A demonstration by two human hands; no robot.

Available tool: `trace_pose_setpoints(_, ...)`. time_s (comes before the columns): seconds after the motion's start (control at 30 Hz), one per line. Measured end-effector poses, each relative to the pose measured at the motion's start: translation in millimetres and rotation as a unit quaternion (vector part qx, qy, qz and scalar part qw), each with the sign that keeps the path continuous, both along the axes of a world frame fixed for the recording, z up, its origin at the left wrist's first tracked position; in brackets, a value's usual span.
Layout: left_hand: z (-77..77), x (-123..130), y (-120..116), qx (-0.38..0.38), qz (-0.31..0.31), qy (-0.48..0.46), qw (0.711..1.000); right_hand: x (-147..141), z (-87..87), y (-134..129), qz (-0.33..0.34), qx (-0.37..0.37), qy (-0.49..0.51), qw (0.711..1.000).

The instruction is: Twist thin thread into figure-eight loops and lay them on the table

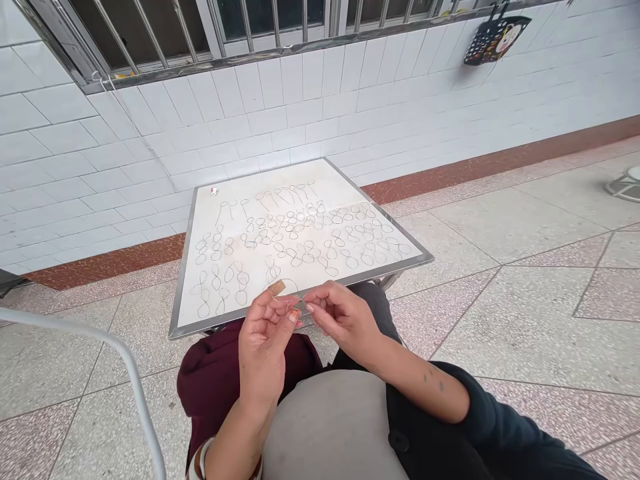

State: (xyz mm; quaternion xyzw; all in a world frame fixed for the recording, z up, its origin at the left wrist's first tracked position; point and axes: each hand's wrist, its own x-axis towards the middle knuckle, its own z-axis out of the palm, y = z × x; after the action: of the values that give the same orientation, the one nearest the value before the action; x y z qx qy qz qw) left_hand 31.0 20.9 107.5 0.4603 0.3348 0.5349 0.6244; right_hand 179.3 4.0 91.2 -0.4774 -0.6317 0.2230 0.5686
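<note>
My left hand is closed in a pinch around a thin looped wire at the table's near edge. A finger of that hand carries a tan wrap, perhaps tape. From the other side my right hand pinches the wire between thumb and forefinger, the fingertips of both hands almost meeting. Beyond the hands, many thin wire loops, mostly twisted into figure eights, lie in rough rows on the white tabletop.
A metal strip edges the table, which stands against a white tiled wall. A patterned bag hangs from the barred window. To the left curves a pale metal tube, and a stool stands at far right.
</note>
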Motion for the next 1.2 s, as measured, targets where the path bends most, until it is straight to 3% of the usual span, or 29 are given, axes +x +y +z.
trace_pose_setpoints(0.2,3.2,2.7,-7.6,0.014,-0.003,0.017,1.000,0.8,0.1,-3.9,0.081,-0.091,0.166,0.979)
trace_pose_setpoints(0.4,8.0,5.0,-15.4,0.051,-0.015,0.052,0.997,-2.1,2.8,-5.8,0.121,-0.102,0.233,0.959)
trace_pose_setpoints(0.5,7.9,6.4,-16.8,0.063,0.007,0.080,0.995,-3.9,1.0,-8.2,0.138,-0.111,0.251,0.952)
trace_pose_setpoints(0.77,4.6,3.9,-13.7,0.068,0.056,0.117,0.989,-7.3,-8.9,-10.3,0.149,-0.128,0.242,0.950)
trace_pose_setpoints(0.97,7.2,-3.6,-7.9,0.051,0.015,0.155,0.987,-0.2,-13.8,-7.5,0.136,-0.149,0.202,0.958)
trace_pose_setpoints(1.2,5.3,-9.8,-1.1,0.065,-0.069,0.282,0.955,14.2,-1.6,2.1,0.100,-0.086,0.089,0.987)
